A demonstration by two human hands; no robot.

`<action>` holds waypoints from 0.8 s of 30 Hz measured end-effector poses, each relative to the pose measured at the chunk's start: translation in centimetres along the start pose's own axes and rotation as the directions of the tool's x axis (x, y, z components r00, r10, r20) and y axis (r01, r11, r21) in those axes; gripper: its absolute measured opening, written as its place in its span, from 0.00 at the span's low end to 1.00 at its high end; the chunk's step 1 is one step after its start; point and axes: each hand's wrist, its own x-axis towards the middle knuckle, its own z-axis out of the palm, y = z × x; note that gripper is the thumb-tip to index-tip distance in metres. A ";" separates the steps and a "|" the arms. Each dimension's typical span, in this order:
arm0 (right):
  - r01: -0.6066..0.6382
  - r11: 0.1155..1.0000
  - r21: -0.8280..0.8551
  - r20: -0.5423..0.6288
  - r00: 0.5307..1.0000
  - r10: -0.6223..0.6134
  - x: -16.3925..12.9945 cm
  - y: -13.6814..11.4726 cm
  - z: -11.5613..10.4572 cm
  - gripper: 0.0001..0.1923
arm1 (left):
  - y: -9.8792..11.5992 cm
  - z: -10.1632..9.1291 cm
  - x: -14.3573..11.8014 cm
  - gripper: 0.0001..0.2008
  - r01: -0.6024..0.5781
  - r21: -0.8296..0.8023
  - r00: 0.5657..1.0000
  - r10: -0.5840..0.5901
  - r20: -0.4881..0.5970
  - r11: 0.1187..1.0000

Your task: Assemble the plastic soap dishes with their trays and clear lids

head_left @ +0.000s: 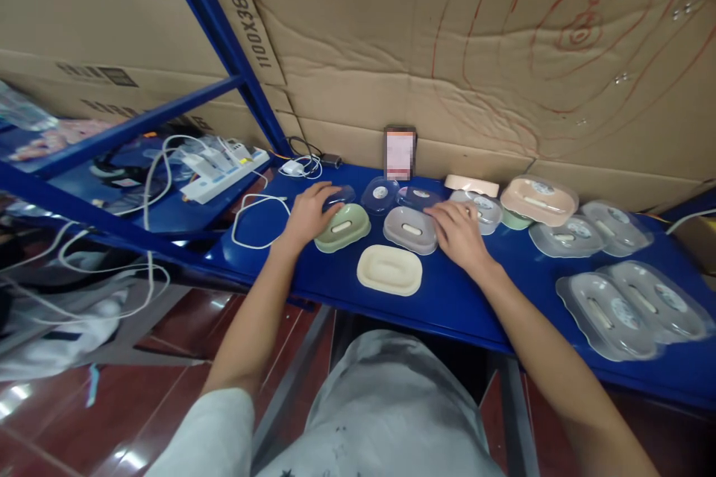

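Note:
My left hand (309, 216) rests at the back left of the dishes, fingers apart, around the near side of a clear lid (339, 196). Its thumb reaches the rim of a pale green soap dish (342, 228). On the other side, my right hand (462, 233) has its fingers stretched out at the right edge of a grey soap dish (411, 229). Behind that dish lies another clear lid (418, 198), and a third clear lid (381, 196) is between the two hands. A cream soap dish (390, 270) lies in front, touched by neither hand.
A phone (400, 153) leans on the cardboard behind. To the right are a peach soap dish (539, 199) under a clear lid and several lidded grey dishes (609, 313). A white cable (240, 222) and a power strip (227, 175) lie left, beside a blue shelf post (224, 30).

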 end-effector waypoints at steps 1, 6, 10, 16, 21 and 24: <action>0.042 0.999 0.021 0.040 0.998 -0.043 -0.2 -0.6 0.1 0.20 | 0.5 0.1 -0.4 0.20 0.005 0.015 1.000 -0.005 -0.025 1.000; 0.127 0.989 0.082 0.196 0.971 -0.141 -0.6 -2.4 1.3 0.22 | 3.1 0.0 -5.1 0.17 -0.087 0.093 0.995 0.081 0.066 0.992; 0.102 0.991 0.089 0.205 0.972 -0.119 -0.4 -2.5 1.5 0.20 | 4.0 0.1 -7.2 0.14 -0.105 0.052 0.991 0.101 0.083 0.993; 0.131 0.991 0.037 0.133 0.982 -0.135 -0.3 -2.0 0.6 0.20 | 4.0 0.1 -5.5 0.17 -0.067 -0.004 0.998 0.067 0.003 0.998; -0.031 0.992 -0.122 0.014 0.999 0.033 -0.4 1.4 -1.0 0.25 | 4.7 0.0 -5.1 0.19 -0.066 -0.031 0.991 0.062 -0.116 0.997; -0.217 0.954 -0.209 -0.010 0.976 0.220 -1.0 4.4 -1.9 0.26 | 4.8 0.4 -4.6 0.17 -0.093 -0.023 0.988 0.090 -0.124 0.995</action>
